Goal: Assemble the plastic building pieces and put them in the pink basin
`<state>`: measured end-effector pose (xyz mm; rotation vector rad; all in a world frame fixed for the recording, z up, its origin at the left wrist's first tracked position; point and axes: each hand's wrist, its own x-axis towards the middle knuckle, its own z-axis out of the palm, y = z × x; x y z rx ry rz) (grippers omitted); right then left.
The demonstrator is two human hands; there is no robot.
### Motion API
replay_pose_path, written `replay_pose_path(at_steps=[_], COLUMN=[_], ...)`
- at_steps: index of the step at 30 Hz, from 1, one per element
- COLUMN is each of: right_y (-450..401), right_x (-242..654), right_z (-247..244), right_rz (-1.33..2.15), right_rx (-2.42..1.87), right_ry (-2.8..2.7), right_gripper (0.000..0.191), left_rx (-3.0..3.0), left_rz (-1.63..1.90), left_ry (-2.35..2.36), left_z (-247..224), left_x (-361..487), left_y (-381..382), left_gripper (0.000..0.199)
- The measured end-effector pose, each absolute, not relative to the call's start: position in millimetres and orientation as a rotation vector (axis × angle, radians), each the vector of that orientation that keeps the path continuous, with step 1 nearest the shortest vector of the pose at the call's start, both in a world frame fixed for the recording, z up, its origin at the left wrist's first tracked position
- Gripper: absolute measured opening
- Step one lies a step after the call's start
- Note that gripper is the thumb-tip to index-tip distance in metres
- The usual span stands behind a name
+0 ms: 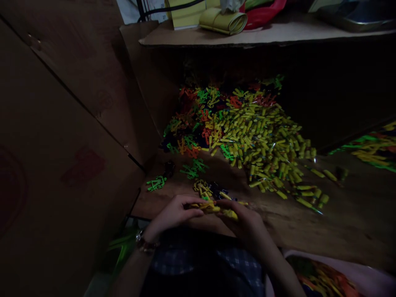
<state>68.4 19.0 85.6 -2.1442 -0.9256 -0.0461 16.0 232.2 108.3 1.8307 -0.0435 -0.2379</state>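
My left hand (pixel 175 213) is closed on an orange-yellow plastic piece (pixel 204 206), pinched between thumb and fingers at the table's front edge. Facing it, my right hand (pixel 247 219) has its fingers curled round small yellow tube-like pieces (pixel 230 214). The two hands nearly meet, and the fingers partly cover what they hold. Just beyond them lie a yellow openwork plastic figure (pixel 201 187) and dark blue pieces (pixel 218 189). A large heap of yellow tube-like pieces (pixel 262 140) spreads over the table farther off to the right.
Green, orange and yellow plastic figures (pixel 188 142) are heaped at the back left. A cardboard shelf (pixel 262 39) overhangs the back, and a cardboard wall (pixel 62 123) rises at left. A pink tub (pixel 355 268) with coloured pieces stands at lower right.
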Motion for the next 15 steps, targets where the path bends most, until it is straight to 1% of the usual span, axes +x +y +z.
replay_pose_path(at_steps=[2,5,8,9,11,13,15], right_y=[10.1,-2.4,-5.8,-4.5,0.7,7.3,14.4], right_x=[76.8,81.4,75.8,72.8,66.9,62.0,58.3], right_z=[75.0,60.9,58.5,60.8,68.4,77.0,83.5], right_rz=[-0.031,-0.166,-0.261,-0.248,-0.175,-0.062,0.068], right_rx=[-2.255,-2.416,-2.443,-2.427,-2.372,-2.275,-2.165], right_ry=[-0.764,-0.547,-0.457,-0.455,-0.47,-0.505,-0.505], right_gripper=[0.019,0.026,0.031,0.032,0.033,0.035,0.038], left_rx=[2.0,2.42,2.732,2.77,2.792,2.806,2.681], left_rz=[-0.072,0.225,0.141,0.097,0.093,0.164,0.315], left_ry=[-0.102,0.023,0.006,-0.028,-0.039,0.043,0.203], left_z=[100.4,83.2,68.0,64.6,60.7,59.6,60.7], left_x=[29.8,55.7,78.4,83.3,88.3,87.1,81.0], left_y=[239.0,251.8,261.3,262.5,261.8,257.8,250.6], left_gripper=[0.034,0.043,0.045,0.043,0.033,0.026,0.027])
